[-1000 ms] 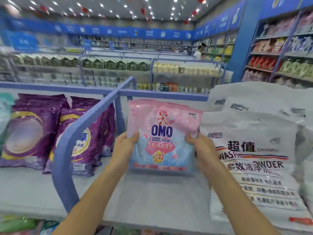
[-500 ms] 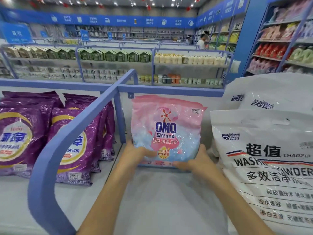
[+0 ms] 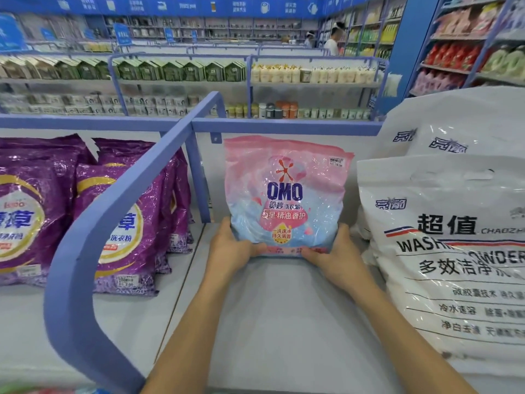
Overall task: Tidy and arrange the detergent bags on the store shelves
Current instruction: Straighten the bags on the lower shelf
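Observation:
A pink and blue OMO detergent bag stands upright at the back of the grey shelf, leaning towards the rear rail. My left hand grips its lower left corner and my right hand grips its lower right corner, thumbs on the front. Large white washing powder bags lie stacked just to the right of it. Purple detergent bags stand in the neighbouring section on the left.
A blue metal divider rail curves between the purple bags and the OMO section. A blue rear rail closes the shelf back. Further aisles of goods and two people are far behind.
The OMO bag has gone from held up in the air to standing on the shelf further back. Both hands slid from its sides down to its bottom corners.

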`<state>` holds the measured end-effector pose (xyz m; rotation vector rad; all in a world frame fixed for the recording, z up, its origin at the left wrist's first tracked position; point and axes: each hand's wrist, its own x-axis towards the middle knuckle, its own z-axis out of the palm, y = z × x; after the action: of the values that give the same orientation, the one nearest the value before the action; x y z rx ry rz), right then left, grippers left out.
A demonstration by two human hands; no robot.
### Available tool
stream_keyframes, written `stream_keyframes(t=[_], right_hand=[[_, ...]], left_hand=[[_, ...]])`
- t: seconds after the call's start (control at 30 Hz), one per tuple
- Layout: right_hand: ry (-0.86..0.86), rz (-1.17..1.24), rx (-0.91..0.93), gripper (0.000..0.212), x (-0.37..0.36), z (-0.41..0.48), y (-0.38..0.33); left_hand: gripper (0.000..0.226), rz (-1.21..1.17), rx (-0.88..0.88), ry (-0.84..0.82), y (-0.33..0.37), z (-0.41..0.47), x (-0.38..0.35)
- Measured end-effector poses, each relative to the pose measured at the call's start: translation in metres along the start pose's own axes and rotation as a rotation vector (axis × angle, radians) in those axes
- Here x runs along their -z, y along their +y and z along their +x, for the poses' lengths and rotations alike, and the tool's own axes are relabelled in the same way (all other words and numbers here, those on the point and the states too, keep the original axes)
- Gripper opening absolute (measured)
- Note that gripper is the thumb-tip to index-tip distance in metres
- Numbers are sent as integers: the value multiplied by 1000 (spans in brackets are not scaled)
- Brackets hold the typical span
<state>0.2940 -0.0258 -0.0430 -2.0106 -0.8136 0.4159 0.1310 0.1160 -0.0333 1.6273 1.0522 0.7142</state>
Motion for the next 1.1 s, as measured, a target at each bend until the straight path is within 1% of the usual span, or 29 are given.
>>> stream_keyframes(t=[0.1,0.17,0.23,0.33,0.43,0.5,0.57,0.6,0.7,0.77,0.9,1.1], right_hand=[[62,-42,27,62,-5,-4,2],[98,-70,22,61,-6,-8,-1],[151,-123,31,59,-6,-17,-1],[172,-222,78,44,-3,-43,2],[126,-318,135,45,3,-75,6],[74,-346,151,46,9,-99,8],[22,-369,172,44,18,-128,12],[5,-377,191,43,22,-144,14],[23,-391,253,43,35,-199,22],[33,-396,257,44,40,-233,33],[-1,-358,223,45,38,-286,59],[-88,-377,108,56,19,-329,83]], left_hand=[[65,-35,2,-2,-5,4,0],[62,-49,-28,12,-7,2,-3],[57,4,-81,45,-11,-5,-6],[55,175,-128,79,-18,-25,-8],[69,327,-193,47,-24,-55,-3],[65,426,-248,-4,-23,-78,3],[58,528,-256,-69,-18,-105,11],[59,565,-256,-92,-17,-121,16],[62,558,-320,-105,-21,-178,36],[58,519,-344,-105,-28,-221,48],[46,532,-328,-65,-49,-290,65],[56,650,-219,-106,-96,-337,87]])
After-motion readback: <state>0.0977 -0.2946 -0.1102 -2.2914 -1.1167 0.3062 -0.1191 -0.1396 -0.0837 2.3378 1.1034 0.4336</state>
